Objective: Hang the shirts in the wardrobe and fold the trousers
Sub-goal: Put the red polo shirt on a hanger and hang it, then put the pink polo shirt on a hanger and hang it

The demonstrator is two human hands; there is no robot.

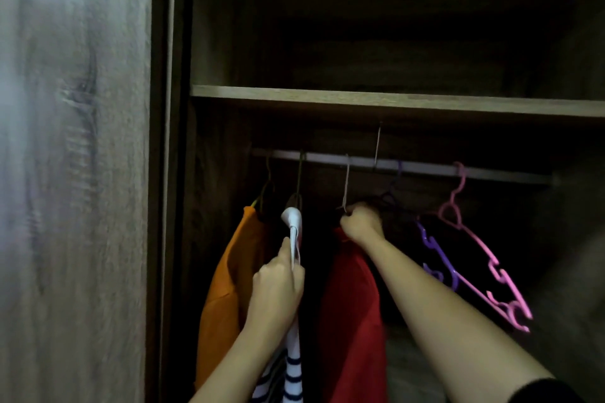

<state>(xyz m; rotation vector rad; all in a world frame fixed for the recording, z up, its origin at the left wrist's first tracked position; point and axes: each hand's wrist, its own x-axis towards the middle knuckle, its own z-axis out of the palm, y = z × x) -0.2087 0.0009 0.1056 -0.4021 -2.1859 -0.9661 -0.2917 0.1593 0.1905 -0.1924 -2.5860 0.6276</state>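
The left hand [278, 285] pinches the white fabric of a striped shirt [293, 366] hanging from the wardrobe rail [425, 167]. The right hand [361, 222] is clenched around the hanger neck of the red shirt [350, 321] beside it. An orange shirt [226, 285] hangs toward the rail's left end; empty purple hanger [438, 258] and pink hanger [484, 258] toward its right end, under the shelf [393, 101].

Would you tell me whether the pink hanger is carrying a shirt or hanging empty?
Empty. The pink hanger hooks over the rail, and its bare frame shows, with no cloth draped on it.
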